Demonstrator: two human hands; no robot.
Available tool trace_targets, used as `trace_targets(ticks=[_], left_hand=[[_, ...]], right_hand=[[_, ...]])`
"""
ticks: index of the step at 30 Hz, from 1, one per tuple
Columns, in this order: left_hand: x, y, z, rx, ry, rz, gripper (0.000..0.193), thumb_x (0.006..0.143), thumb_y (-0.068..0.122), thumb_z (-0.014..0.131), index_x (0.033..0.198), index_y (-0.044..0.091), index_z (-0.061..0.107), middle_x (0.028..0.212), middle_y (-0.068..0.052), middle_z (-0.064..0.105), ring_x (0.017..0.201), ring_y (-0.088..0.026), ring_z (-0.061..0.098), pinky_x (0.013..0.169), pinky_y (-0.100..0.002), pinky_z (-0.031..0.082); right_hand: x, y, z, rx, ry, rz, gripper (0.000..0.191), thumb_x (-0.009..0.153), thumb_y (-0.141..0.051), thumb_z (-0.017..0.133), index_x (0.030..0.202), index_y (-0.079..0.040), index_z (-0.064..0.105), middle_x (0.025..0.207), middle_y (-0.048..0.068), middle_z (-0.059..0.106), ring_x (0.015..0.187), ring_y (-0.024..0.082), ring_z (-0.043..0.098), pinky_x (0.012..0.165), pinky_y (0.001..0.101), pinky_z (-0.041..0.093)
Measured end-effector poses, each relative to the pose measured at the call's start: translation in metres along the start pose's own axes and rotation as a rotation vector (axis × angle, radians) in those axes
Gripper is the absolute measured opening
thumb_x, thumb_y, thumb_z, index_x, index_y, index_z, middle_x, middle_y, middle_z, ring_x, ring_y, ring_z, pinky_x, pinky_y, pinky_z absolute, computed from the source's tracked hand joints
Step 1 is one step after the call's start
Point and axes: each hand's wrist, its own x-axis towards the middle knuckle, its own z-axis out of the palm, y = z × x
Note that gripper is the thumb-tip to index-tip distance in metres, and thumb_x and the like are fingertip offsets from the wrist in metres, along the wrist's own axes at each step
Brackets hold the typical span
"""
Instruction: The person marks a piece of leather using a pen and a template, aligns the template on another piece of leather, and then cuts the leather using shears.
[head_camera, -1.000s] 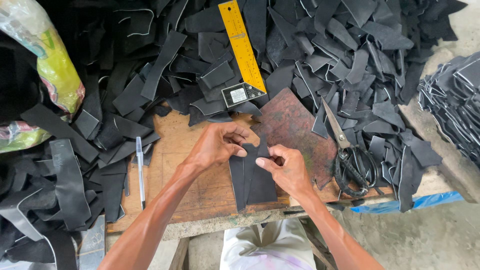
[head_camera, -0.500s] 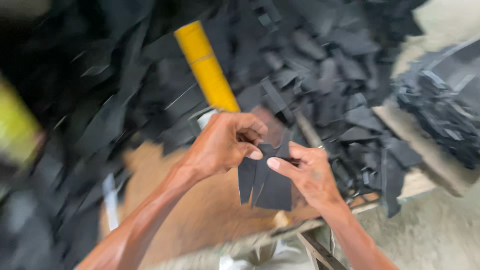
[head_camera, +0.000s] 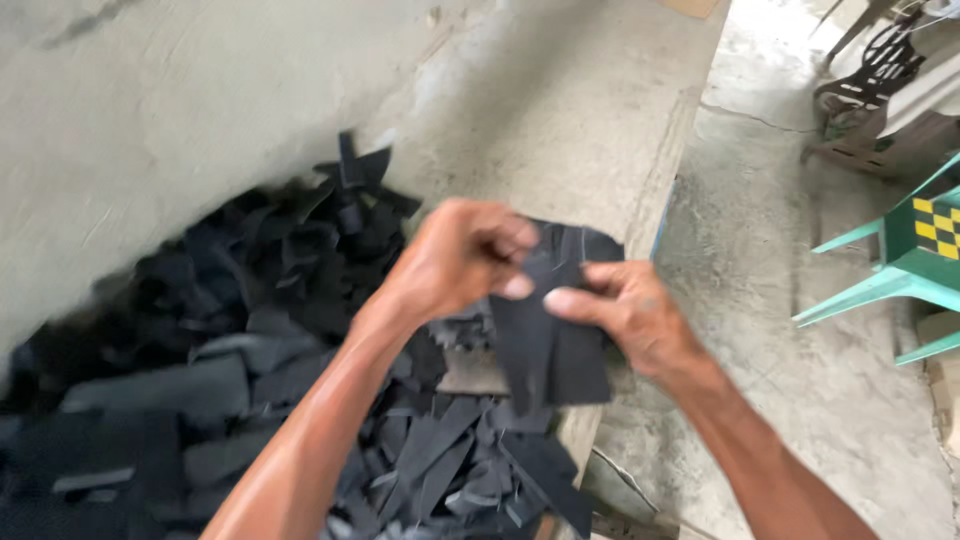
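Both hands are pinched shut on the same thing here: a flat dark piece of material (head_camera: 550, 340), looks like leather or rubber sheet, held up in the air between them. Left hand (head_camera: 460, 255) grips its top edge from the left, right hand (head_camera: 625, 310) has it from the right with the thumb laid across the front, so the two sit just beside each other, almost touching. The piece hangs down from the fingers, long axis roughly vertical, bottom edge free. Neither hand is really nearer, it's shared. Below and off to the left is a big heap of black offcut strips (head_camera: 250, 370) piled on the counter (head_camera: 470, 375), against a pale concrete wall (head_camera: 200, 100). Green plastic chair (head_camera: 910, 260) on the right, well apart.
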Motion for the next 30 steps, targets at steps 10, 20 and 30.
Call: trace_targets(ticks=[10, 20, 30], left_hand=[[0.189, -0.088, 0.064, 0.119, -0.248, -0.071, 0.049, 0.058, -0.001, 0.091, 0.104, 0.000, 0.073, 0.087, -0.008, 0.077, 0.084, -0.018, 0.074, 0.073, -0.033, 0.060], [0.193, -0.137, 0.082, 0.199, -0.232, -0.121, 0.053, 0.055, -0.004, 0.089, 0.105, -0.001, 0.073, 0.087, -0.010, 0.078, 0.083, -0.021, 0.076, 0.072, -0.034, 0.061], [0.182, -0.144, 0.083, 0.106, -0.104, -0.060, 0.046, 0.064, -0.010, 0.079, 0.109, -0.004, 0.070, 0.087, -0.014, 0.077, 0.080, -0.022, 0.078, 0.066, -0.034, 0.064]], right_hand=[[0.102, 0.068, -0.122, -0.012, 0.219, 0.141, 0.034, 0.076, -0.017, 0.083, 0.100, 0.006, 0.078, 0.088, 0.011, 0.079, 0.082, 0.017, 0.072, 0.085, 0.0329, 0.056], [0.124, 0.130, -0.119, -0.023, 0.271, 0.197, 0.027, 0.079, -0.014, 0.083, 0.095, 0.008, 0.077, 0.080, 0.012, 0.077, 0.065, 0.013, 0.069, 0.058, 0.0306, 0.057], [0.127, 0.137, -0.116, -0.192, 0.311, 0.147, 0.025, 0.080, -0.020, 0.084, 0.086, 0.004, 0.078, 0.070, 0.006, 0.073, 0.058, 0.009, 0.063, 0.050, 0.0273, 0.051]])
